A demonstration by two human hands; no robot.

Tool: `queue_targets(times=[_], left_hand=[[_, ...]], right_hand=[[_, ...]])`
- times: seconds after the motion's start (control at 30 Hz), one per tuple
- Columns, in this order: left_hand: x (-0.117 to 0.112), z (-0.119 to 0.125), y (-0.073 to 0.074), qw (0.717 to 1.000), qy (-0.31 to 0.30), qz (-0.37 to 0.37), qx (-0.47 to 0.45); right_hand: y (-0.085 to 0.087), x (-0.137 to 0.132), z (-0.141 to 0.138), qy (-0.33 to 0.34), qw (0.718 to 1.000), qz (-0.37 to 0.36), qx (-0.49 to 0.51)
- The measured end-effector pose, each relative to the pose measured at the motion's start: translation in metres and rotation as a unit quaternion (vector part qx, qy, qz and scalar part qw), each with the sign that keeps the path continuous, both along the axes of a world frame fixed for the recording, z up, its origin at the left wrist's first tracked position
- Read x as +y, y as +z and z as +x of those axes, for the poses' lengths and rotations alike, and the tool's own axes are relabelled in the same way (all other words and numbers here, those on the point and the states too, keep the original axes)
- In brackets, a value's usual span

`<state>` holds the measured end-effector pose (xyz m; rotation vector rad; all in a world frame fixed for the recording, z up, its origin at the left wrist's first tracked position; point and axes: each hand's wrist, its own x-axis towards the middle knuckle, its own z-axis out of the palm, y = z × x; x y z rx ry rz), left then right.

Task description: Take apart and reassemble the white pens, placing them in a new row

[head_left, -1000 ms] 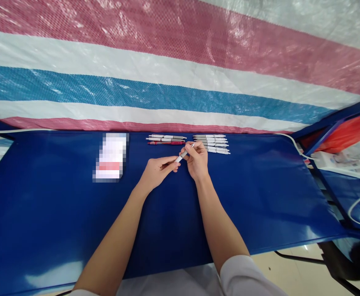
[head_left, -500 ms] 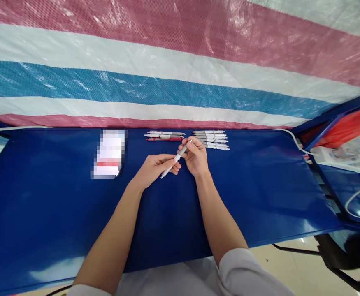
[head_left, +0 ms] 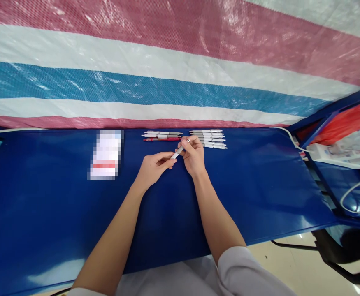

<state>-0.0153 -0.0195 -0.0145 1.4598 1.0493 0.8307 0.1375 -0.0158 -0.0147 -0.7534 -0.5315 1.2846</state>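
A white and grey pen [head_left: 177,153] is held between both hands above the blue table [head_left: 260,185]. My left hand [head_left: 154,167] pinches its lower end, fingers closed. My right hand [head_left: 193,155] grips its upper end, fingers curled. Behind the hands, a row of several white pens [head_left: 209,139] lies on the right. A smaller group of three pens [head_left: 161,136], one of them red, lies on the left near the table's far edge.
A blurred white card or packet [head_left: 105,154] lies on the table left of my hands. A red, white and blue striped tarp [head_left: 167,70] hangs behind. At the right stand another blue table, a white power strip [head_left: 328,153] with cables, and a red bag [head_left: 346,123].
The pen slid back into my left hand, so its lower end that stuck out half a second ago is now hidden. Both hands stay at the same spot.
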Motion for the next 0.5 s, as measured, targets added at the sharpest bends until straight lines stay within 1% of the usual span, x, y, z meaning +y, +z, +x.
queue_targets(times=[0.13, 0.27, 0.4, 0.5], left_hand=[[0.0004, -0.0042, 0.0083, 0.995, -0.039, -0.075, -0.047], [-0.0007, -0.0061, 0.0104, 0.985, -0.053, -0.127, -0.107], [-0.0014, -0.0077, 0.0097, 0.976, -0.102, -0.164, -0.098], [-0.0014, -0.0089, 0.0103, 0.974, -0.126, -0.168, -0.087]], right_hand=[[0.0003, -0.0012, 0.0017, 0.03, 1.0, 0.005, 0.006], [-0.0007, -0.0025, 0.0034, 0.052, 0.998, 0.018, 0.013], [-0.0022, -0.0039, 0.0037, 0.062, 0.998, 0.025, 0.013], [-0.0039, -0.0045, 0.0036, 0.07, 0.997, 0.026, 0.007]])
